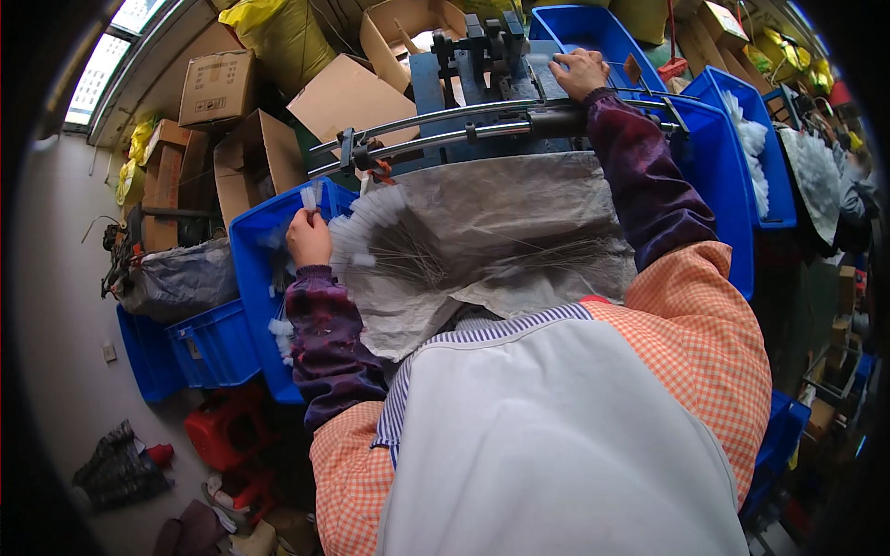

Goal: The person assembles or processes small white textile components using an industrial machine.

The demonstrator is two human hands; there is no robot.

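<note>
Brush [310, 197]: white tuft, upright above the left hand, over the left bin [243, 241]; probably light, soft, easily crushed.
Left hand [309, 239]: fingers pinched together on brush, just below the tuft.
Hold point: low, at the tuft's base; likely firmer there than at the tips.
Pile [375, 213]: similar tufts on the cloth [519, 190]; thin wires [417, 255] look springy, may snag.
Right hand [581, 73]: fingers curled at the machine [477, 60], right end; can't tell if clamped on anything.
</note>
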